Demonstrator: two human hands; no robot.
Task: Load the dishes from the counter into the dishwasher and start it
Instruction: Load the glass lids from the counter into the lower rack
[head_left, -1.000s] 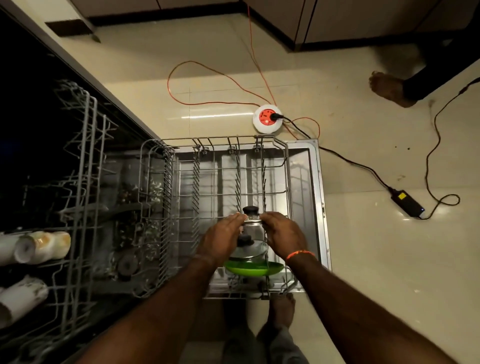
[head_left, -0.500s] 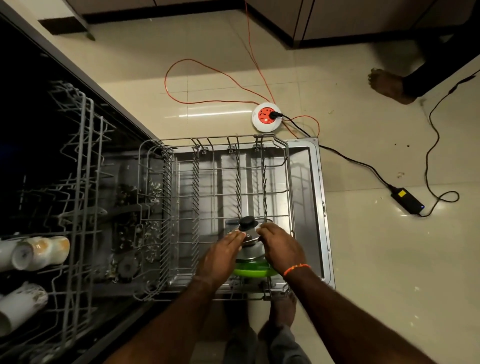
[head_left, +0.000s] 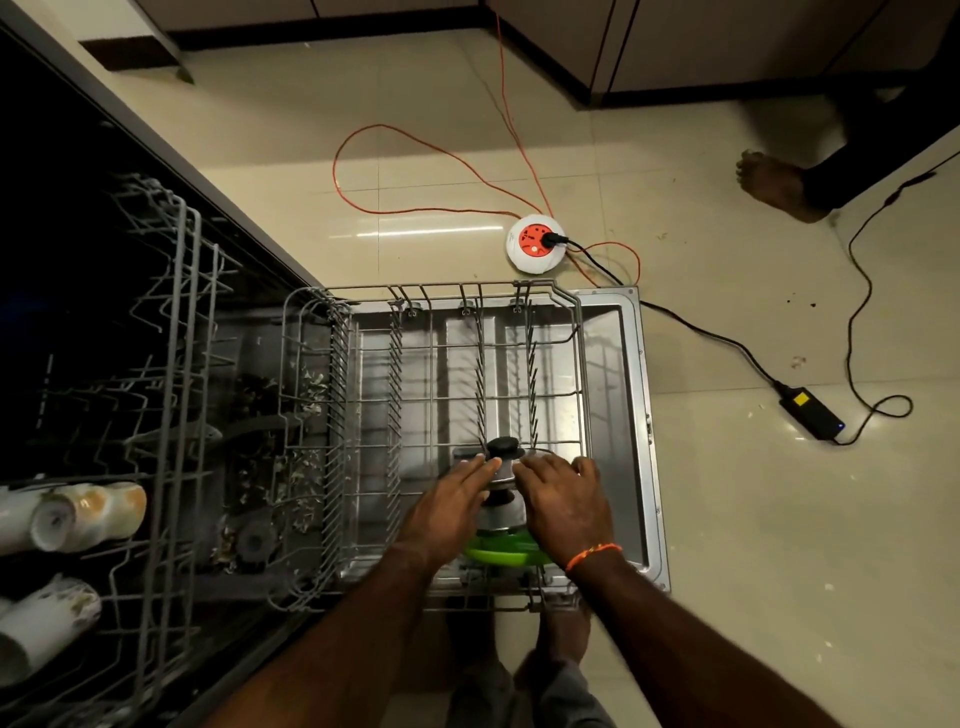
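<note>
Both hands, left hand and right hand, are pressing straight, close-set fingers against a steel lid standing on edge, knob pointing toward the frame's top, its lower half hidden.

The person is wearing an orange thread bracelet on the right wrist. Both forearms are showing bare, sleeveless. Grey trousers are covering the legs.

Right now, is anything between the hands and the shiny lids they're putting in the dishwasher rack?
Nothing visible. The left hand and right hand already rest on the steel lids, which stand among the tines of the lower rack, just behind a green plate.
</note>
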